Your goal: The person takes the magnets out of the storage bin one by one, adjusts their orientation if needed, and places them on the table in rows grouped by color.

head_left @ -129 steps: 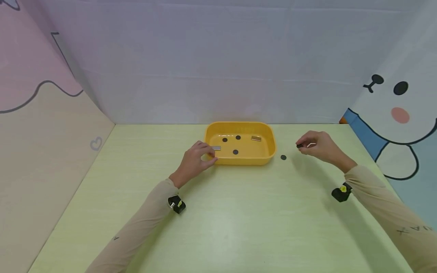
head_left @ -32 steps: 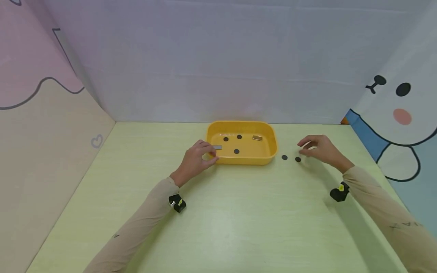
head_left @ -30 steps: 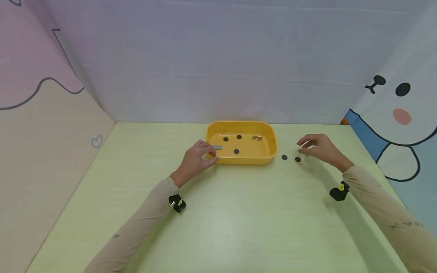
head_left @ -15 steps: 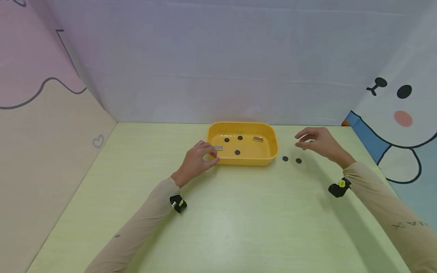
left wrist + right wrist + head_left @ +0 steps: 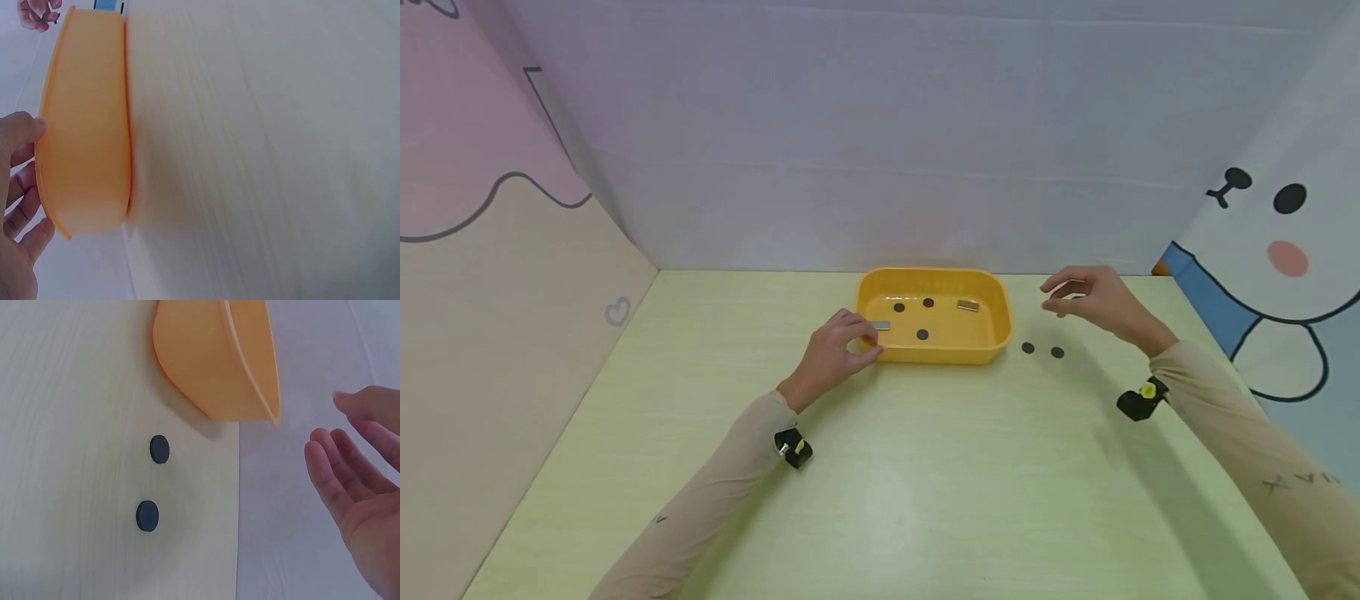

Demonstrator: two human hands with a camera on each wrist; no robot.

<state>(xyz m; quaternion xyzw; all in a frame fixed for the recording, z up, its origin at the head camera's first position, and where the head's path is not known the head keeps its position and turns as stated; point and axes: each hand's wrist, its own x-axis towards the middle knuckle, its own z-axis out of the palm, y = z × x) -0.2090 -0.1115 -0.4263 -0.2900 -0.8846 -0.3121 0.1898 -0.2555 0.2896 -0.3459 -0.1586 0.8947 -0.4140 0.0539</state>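
Note:
A yellow plastic tray (image 5: 944,353) stands near the back edge of the table. My left hand (image 5: 833,354) holds its front left corner, thumb and fingers at the rim; the left wrist view shows the hand (image 5: 19,206) there too. Inside lie dark round discs, one being a disc (image 5: 922,334) near the front, plus a silvery bar (image 5: 967,306) and a grey bar (image 5: 881,326) partly behind my fingers. Right of the tray, two black discs (image 5: 1027,347) (image 5: 147,515) lie flat on the table. Above and behind them hovers my right hand (image 5: 1101,304), fingers loosely bent, nothing between them.
The pale green table (image 5: 880,483) extends toward me in front of the tray. A plain pale wall (image 5: 880,150) rises directly behind it. Printed cartoon panels flank the table left and right, the right one with a bear face (image 5: 1255,258).
My right hand has set a black disc down beside the other one, let go, and then lifted back and slightly left. My left hand has stayed at the tray.

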